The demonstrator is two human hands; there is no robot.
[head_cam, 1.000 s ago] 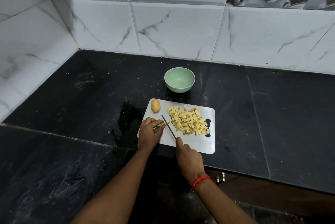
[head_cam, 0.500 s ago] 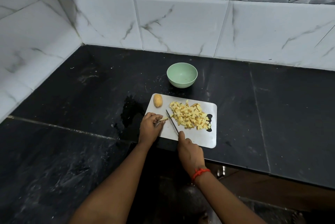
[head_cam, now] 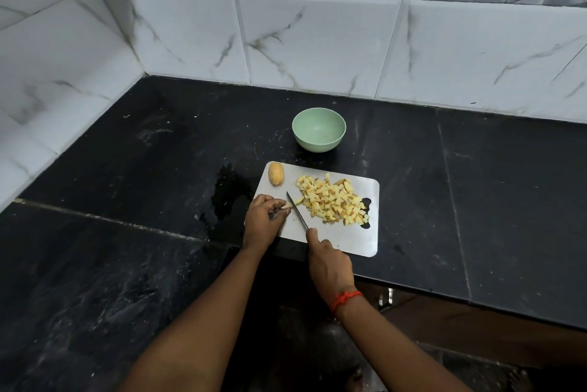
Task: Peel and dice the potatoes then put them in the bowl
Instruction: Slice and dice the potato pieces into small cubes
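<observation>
Diced potato (head_cam: 333, 204) is piled on the metal cutting board (head_cam: 349, 240), just right of the knife (head_cam: 297, 210). The knife handle is clamped in the right grip (head_cam: 330, 267). A small potato piece (head_cam: 287, 206) is pinched by the left grip (head_cam: 263, 220), just beside the blade. A whole potato (head_cam: 276, 173) is kept on the board beyond the left grip. A green bowl (head_cam: 317, 145) is set on the black desk (head_cam: 127, 169) farther off.

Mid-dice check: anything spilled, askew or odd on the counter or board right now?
One thing: a dark, wet-looking patch on the counter just left of the cutting board, like spilled water. The diced potato lies heaped on the board, none off it, and the bowl stands upright.
</observation>
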